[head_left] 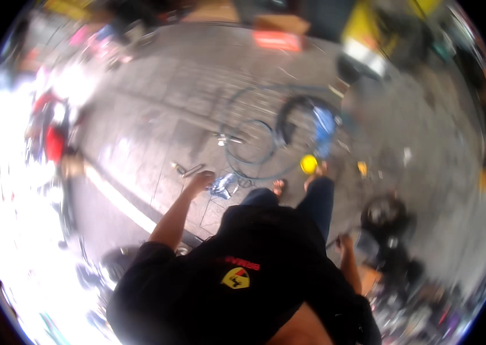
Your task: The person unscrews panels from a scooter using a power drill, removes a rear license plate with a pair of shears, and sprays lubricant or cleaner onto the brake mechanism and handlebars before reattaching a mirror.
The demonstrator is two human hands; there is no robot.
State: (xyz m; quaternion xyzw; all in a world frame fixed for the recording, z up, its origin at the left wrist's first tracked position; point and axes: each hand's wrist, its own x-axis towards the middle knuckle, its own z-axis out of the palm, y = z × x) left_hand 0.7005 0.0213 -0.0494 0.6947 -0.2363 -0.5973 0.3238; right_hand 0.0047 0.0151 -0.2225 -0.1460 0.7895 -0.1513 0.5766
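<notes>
My left hand [201, 181] is out to the left over the paved floor, its fingers smeared by motion. Beside its fingertips is a crumpled blue-and-white wrapper or cloth [222, 186]; whether the hand touches it I cannot tell. Some small metal tools [188, 170] lie on the floor just beyond that hand. On the right, my right hand [344, 244] is low beside my leg, fingers closed around a thin dark thing [331, 244] whose kind is too blurred to name. A dark spoked wheel [383, 211] lies near it.
A coiled air hose [243, 164] with a metal fitting [228, 139] spreads ahead of my feet. Beyond are a black tyre [284, 118], blue plastic [323, 129] and a yellow round container [309, 164]. Cluttered parts [421, 299] fill the lower right; a red motorbike [54, 141] stands left.
</notes>
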